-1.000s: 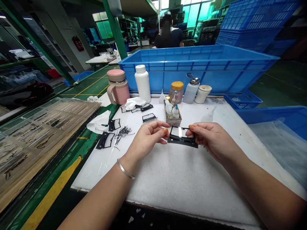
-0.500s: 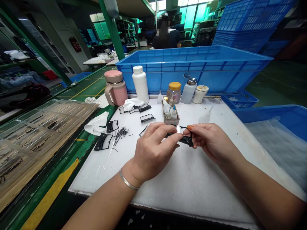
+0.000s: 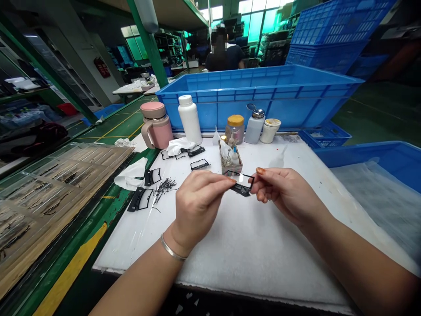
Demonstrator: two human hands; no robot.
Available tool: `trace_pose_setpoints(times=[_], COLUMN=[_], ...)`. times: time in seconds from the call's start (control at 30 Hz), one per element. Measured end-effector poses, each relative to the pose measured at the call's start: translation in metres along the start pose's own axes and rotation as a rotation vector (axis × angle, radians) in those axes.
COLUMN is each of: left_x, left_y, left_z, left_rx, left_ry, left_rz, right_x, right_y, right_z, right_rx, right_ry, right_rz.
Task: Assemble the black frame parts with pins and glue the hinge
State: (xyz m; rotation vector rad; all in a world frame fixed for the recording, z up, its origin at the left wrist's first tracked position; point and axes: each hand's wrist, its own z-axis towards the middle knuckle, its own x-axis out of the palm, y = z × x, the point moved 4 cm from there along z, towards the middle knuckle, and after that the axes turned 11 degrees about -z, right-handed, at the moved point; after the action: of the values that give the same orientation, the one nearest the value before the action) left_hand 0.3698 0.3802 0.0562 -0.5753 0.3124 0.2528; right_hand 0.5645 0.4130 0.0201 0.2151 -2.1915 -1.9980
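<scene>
Both my hands hold one small black plastic frame with a clear window just above the white foam mat. My left hand pinches its left end with thumb and fingers, knuckles toward me. My right hand grips the right end, thumb on top. The frame is tilted, so I see it partly edge-on. More black frames lie at the mat's left beside a pile of thin dark wire pins.
A small box of tools stands just behind my hands. Behind it are a pink mug, white bottle, yellow-lidded jar and dispenser bottle. Blue crates line back and right. Clear trays lie left. A person stands far back.
The frame has turned from flat and facing me to tilted, nearly edge-on. My left hand rolled over its left end, and both hands drew closer together.
</scene>
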Motion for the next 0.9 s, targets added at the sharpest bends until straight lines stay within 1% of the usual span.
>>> trace_pose_setpoints(times=[0.07,0.13,0.2,0.27,0.3,0.33,0.4,0.5,0.63,0.73,0.8,0.9], left_x=[-0.005,-0.008,-0.009,-0.008,-0.008,-0.008,-0.008,-0.007,-0.006,-0.005,-0.003,-0.001], left_y=[0.014,0.031,0.043,0.051,0.053,0.054,0.055,0.056,0.058,0.058,0.058,0.057], left_z=[0.000,-0.003,-0.007,-0.010,-0.011,-0.012,-0.012,-0.012,-0.013,-0.014,-0.015,-0.015], left_rx=[-0.262,-0.536,-0.757,-0.905,-0.960,-1.000,-1.049,-1.083,-1.118,-1.129,-1.128,-1.136], left_ry=[-0.113,-0.233,-0.323,-0.382,-0.402,-0.421,-0.447,-0.466,-0.455,-0.433,-0.414,-0.386], left_rz=[-0.207,-0.448,-0.676,-0.839,-0.895,-0.938,-1.008,-1.111,-1.197,-1.230,-1.267,-1.315], right_x=[-0.015,-0.036,-0.058,-0.077,-0.084,-0.090,-0.098,-0.102,-0.103,-0.103,-0.103,-0.102], right_y=[0.008,0.021,0.033,0.040,0.041,0.040,0.035,0.024,0.010,0.002,-0.003,-0.005], right_z=[0.002,0.000,-0.004,-0.007,-0.007,-0.006,0.000,0.010,0.024,0.031,0.034,0.035], right_rx=[-0.101,-0.263,-0.410,-0.481,-0.486,-0.474,-0.415,-0.322,-0.208,-0.125,-0.115,-0.159], right_ry=[-0.160,-0.380,-0.610,-0.781,-0.829,-0.851,-0.822,-0.726,-0.636,-0.579,-0.516,-0.456], right_rz=[-0.046,-0.099,-0.166,-0.270,-0.329,-0.385,-0.508,-0.677,-0.805,-0.946,-1.010,-0.987])
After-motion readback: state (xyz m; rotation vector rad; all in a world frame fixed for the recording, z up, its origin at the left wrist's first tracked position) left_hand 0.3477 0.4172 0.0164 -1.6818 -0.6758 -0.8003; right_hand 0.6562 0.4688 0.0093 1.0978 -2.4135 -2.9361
